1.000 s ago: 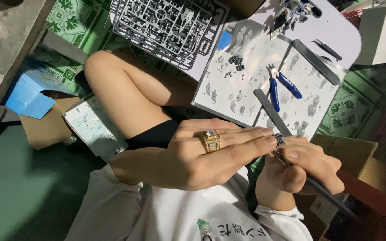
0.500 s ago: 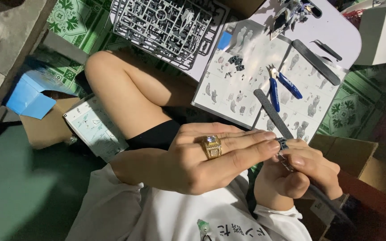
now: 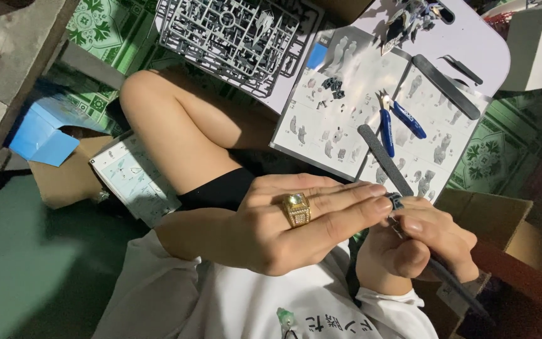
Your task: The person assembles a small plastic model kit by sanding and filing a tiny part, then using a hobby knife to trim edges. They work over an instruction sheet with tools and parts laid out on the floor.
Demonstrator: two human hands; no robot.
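Hands meet over the lap: a tiny dark model part [image 3: 397, 202] is pinched at the fingertips of the left hand [image 3: 296, 226], which wears a gold ring [image 3: 297, 209], while a slim dark tool [image 3: 446, 282], a file or hobby knife by its look, is gripped pen-fashion in the closed right hand [image 3: 418, 242] with its tip laid against the part. The part is mostly hidden by the fingers; its shape cannot be told. It is judged to be light, stiff moulded plastic, small enough to slip or spring away, and thin details are likely to snap under pressure. Hold is best taken on its thicker sides, leaving the worked edge bare. Beyond the knee, a grey parts frame [image 3: 233, 34], an open instruction sheet [image 3: 371, 119], blue-handled nippers [image 3: 396, 119] and a grey sanding stick [image 3: 384, 160] are seen on a white lap desk [image 3: 478, 44].
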